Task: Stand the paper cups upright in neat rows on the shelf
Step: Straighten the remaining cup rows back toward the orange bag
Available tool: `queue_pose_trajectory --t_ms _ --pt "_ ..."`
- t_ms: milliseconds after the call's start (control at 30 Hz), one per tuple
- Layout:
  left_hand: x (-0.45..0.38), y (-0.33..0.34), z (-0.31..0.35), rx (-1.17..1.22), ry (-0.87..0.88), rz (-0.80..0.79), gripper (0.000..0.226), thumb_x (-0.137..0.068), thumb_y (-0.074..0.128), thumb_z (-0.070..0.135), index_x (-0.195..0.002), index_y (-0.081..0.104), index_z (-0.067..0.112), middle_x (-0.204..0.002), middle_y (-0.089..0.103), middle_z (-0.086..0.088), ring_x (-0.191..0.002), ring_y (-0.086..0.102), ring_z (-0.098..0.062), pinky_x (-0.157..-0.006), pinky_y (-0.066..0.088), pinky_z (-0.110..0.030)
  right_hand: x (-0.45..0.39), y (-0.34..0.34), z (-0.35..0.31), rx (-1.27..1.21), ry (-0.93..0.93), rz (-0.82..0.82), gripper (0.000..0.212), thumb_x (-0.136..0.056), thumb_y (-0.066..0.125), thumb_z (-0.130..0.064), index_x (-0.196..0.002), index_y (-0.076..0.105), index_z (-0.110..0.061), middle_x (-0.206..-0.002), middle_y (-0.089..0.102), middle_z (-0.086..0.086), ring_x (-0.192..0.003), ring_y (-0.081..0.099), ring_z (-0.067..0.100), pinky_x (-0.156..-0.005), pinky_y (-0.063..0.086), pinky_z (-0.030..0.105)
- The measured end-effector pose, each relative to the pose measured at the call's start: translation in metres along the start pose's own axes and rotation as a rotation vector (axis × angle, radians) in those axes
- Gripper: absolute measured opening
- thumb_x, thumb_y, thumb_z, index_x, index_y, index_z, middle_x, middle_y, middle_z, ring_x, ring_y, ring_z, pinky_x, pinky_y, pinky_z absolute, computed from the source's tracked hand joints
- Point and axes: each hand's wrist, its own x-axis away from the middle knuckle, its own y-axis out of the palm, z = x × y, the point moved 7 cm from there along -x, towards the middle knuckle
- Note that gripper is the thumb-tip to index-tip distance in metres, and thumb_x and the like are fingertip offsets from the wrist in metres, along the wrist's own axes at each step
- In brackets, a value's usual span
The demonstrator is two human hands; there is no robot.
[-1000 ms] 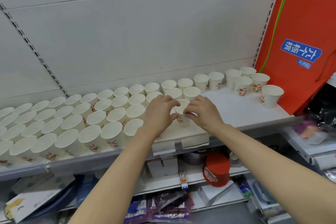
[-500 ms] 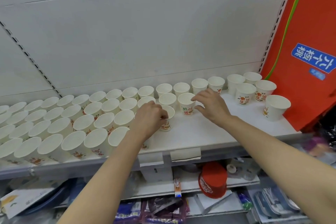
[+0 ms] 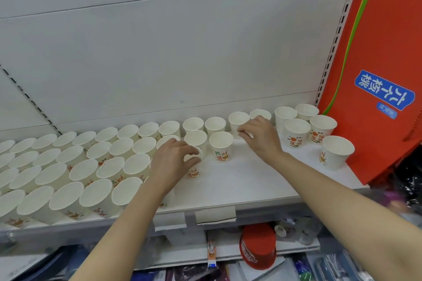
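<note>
The left hand (image 3: 174,159) curls its grip round a paper cup (image 3: 194,167) at the right end of the third row on the shelf (image 3: 246,189), thumb and fingers pinching near the rim. The right hand (image 3: 259,134) reaches toward the back row, its fingers bent beside a back-row cup (image 3: 238,122); whether they actually hold that cup I cannot tell.

The likeliest mishap is a knock-on topple. The cups stand rim to rim, so a forearm dragged across the front row (image 3: 96,198), or a sideways nudge from the held cup, could probably tip several at once. Too firm a pinch may also dent the thin wall.

The cups are tapered white paper, wide at the rolled rim and narrow at the base, with orange and green print on the side. They look light and easily crushed. The shelf is smooth and white, so a cup would probably slide easily. A glossy red paper bag (image 3: 374,80) leans at the right end, near a lone cup (image 3: 335,154).
</note>
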Motion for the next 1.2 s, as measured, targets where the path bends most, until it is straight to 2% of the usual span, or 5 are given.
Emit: queue_pose_trajectory --t_ms 167,400,633,933,1200 --pt "-0.036 0.006 0.025 0.044 -0.019 0.025 0.004 -0.082 0.073 0.033 -0.079 0.074 0.032 -0.076 0.065 0.013 -0.079 0.051 -0.013 -0.059 0.038 -0.028 -0.009 -0.013 0.056 0.134 0.202 -0.042 0.005 -0.076 0.071 -0.011 -0.08 0.072 -0.015 -0.077 0.067 0.001 -0.08 0.052 0.028 -0.069 0.043 0.037" --pt "-0.104 0.044 0.057 0.051 -0.043 -0.072 0.009 -0.087 0.065 0.034 -0.089 0.073 0.031 -0.085 0.067 0.01 -0.091 0.052 -0.014 -0.065 0.038 -0.029 -0.025 0.009 0.08 0.279 0.161 -0.29 0.011 -0.079 0.066 -0.008 -0.087 0.071 -0.013 -0.09 0.066 0.002 -0.094 0.047 0.028 -0.074 0.031 0.033" --pt "-0.146 0.09 0.085 -0.05 0.004 -0.217 0.029 -0.083 0.07 0.04 -0.108 0.071 0.025 -0.105 0.068 0.004 -0.103 0.054 -0.021 -0.076 0.038 -0.029 -0.016 -0.004 0.082 0.187 0.142 -0.204 0.006 -0.074 0.073 -0.009 -0.075 0.071 -0.014 -0.074 0.066 0.0 -0.082 0.049 0.029 -0.07 0.033 0.033" --pt "-0.154 0.106 0.083 -0.253 0.029 -0.289 0.017 -0.084 0.062 0.019 -0.096 0.074 0.022 -0.094 0.069 -0.004 -0.098 0.055 -0.024 -0.068 0.03 -0.028 -0.018 0.0 0.085 0.186 0.135 -0.195 0.008 -0.071 0.074 -0.007 -0.072 0.07 -0.014 -0.072 0.065 0.001 -0.08 0.051 0.03 -0.07 0.037 0.035" --pt "-0.158 0.111 0.086 -0.223 0.05 -0.285 0.013 -0.084 0.067 0.033 -0.091 0.072 0.023 -0.092 0.069 0.0 -0.098 0.054 -0.022 -0.069 0.032 -0.028 -0.023 0.017 0.079 0.163 0.124 -0.167 0.013 -0.066 0.08 -0.011 -0.071 0.069 -0.014 -0.072 0.064 0.0 -0.077 0.053 0.03 -0.07 0.038 0.033"
